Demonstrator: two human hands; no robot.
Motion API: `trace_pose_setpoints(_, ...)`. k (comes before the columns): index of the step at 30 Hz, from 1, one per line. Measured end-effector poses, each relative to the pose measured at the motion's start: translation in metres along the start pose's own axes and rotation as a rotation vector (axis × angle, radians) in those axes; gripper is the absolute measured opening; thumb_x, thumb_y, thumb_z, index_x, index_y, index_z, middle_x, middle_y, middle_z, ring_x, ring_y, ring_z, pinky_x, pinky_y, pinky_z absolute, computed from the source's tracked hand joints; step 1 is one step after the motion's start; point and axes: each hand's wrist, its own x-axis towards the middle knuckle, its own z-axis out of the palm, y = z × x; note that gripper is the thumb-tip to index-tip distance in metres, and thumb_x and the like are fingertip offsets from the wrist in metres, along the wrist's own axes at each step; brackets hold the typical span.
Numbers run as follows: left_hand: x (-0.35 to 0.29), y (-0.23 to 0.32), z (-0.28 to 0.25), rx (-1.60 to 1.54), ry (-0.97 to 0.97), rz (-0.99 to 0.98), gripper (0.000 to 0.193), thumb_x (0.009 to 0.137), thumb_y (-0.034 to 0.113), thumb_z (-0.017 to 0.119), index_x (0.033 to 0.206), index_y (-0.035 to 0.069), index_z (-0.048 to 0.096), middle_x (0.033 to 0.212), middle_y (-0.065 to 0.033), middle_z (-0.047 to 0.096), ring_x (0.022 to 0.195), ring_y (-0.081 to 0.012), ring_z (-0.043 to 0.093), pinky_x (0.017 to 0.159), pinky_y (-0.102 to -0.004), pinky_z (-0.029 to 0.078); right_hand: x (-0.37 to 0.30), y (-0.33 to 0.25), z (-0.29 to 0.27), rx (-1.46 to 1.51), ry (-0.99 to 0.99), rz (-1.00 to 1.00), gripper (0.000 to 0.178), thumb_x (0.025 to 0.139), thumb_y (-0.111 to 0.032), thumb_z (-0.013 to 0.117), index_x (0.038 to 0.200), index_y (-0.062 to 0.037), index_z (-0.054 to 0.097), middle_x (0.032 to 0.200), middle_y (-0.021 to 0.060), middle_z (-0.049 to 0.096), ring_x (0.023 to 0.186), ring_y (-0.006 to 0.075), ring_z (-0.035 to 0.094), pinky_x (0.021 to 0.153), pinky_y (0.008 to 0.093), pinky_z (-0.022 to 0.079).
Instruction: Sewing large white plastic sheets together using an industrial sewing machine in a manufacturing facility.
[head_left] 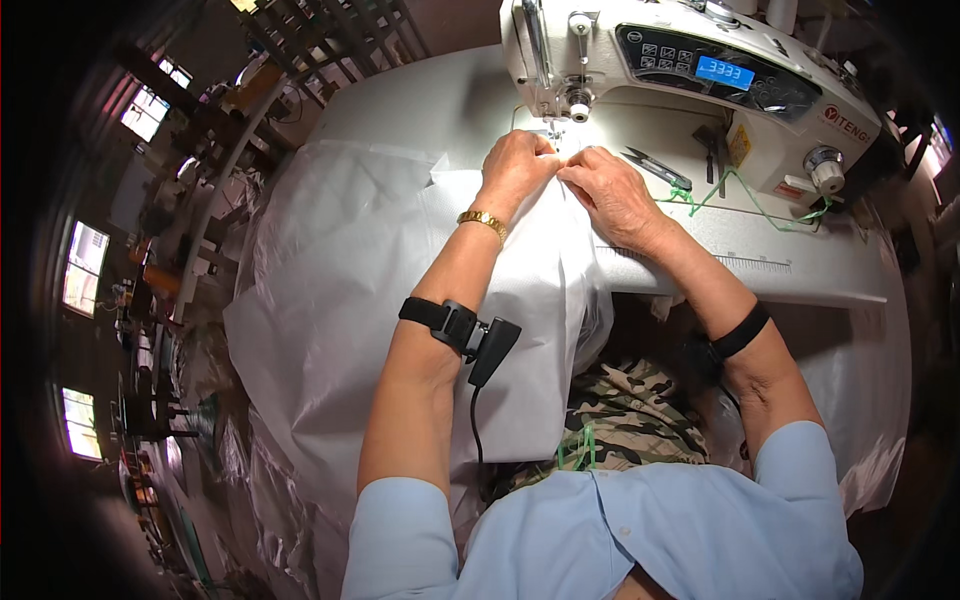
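Observation:
A large sheet of white fabric (400,290) spreads over the sewing table and hangs down toward my lap. Both hands are close together at its far edge, just before the lit needle area of a white sewing machine (555,60). My left hand (515,170) pinches the fabric, its fingertips near the presser foot (555,130). To its right, my right hand (615,195) also pinches the fabric edge between thumb and fingers. The fingertips partly hide the spot where the cloth meets the foot.
Thread snips (658,168) and a dark-handled tool (709,150) lie right of my right hand. Green string (745,185) trails by the machine's base. A ruler strip (740,262) runs along the table's front edge. A strapped black device (490,350) sits on my left forearm, its cable hanging down.

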Motion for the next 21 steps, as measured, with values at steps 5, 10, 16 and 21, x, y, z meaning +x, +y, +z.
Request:
trace_pose_setpoints(5, -0.02, 0.0, -0.009, 0.228, 0.145, 0.114, 0.02, 0.077, 0.025, 0.074, 0.083, 0.005, 0.075, 0.083, -0.0088, 0.07, 0.087, -0.0269, 0.065, 0.077, -0.0349, 0.051, 0.003, -0.004, 0.009, -0.066, -0.006, -0.03, 0.015, 0.089, -0.013, 0.06, 0.102, -0.0054, 0.064, 0.1, 0.0079, 0.063, 0.099, 0.026, 0.058, 0.083, 0.0399, 0.044)
trace_pose_setpoints(10, -0.073, 0.037, -0.018, 0.262, 0.102, 0.326, 0.029, 0.08, 0.027, 0.074, 0.098, 0.005, 0.072, 0.105, -0.0075, 0.066, 0.11, -0.0277, 0.058, 0.089, -0.0373, 0.048, -0.003, 0.008, -0.001, -0.12, -0.131, 0.043, 0.017, 0.092, -0.016, 0.058, 0.105, -0.0071, 0.062, 0.108, 0.0084, 0.064, 0.106, 0.026, 0.057, 0.088, 0.0419, 0.041)
trace_pose_setpoints(16, -0.088, 0.011, -0.013, 0.013, 0.008, 0.363, 0.053, 0.08, 0.026, 0.074, 0.124, 0.001, 0.058, 0.126, -0.0158, 0.059, 0.117, -0.0323, 0.057, 0.099, -0.0398, 0.046, 0.002, 0.002, 0.011, -0.051, -0.027, 0.008, 0.019, 0.09, -0.019, 0.06, 0.105, -0.0076, 0.063, 0.104, 0.0089, 0.063, 0.104, 0.027, 0.057, 0.09, 0.0418, 0.041)
trace_pose_setpoints(21, -0.079, 0.016, -0.014, -0.037, -0.052, 0.323, 0.055, 0.081, 0.03, 0.071, 0.125, 0.001, 0.056, 0.123, -0.017, 0.057, 0.113, -0.0345, 0.056, 0.095, -0.0429, 0.047, 0.001, 0.009, 0.011, -0.099, -0.136, 0.089, 0.033, 0.094, -0.021, 0.056, 0.121, -0.0033, 0.063, 0.118, 0.0111, 0.062, 0.116, 0.0258, 0.053, 0.099, 0.0418, 0.038)
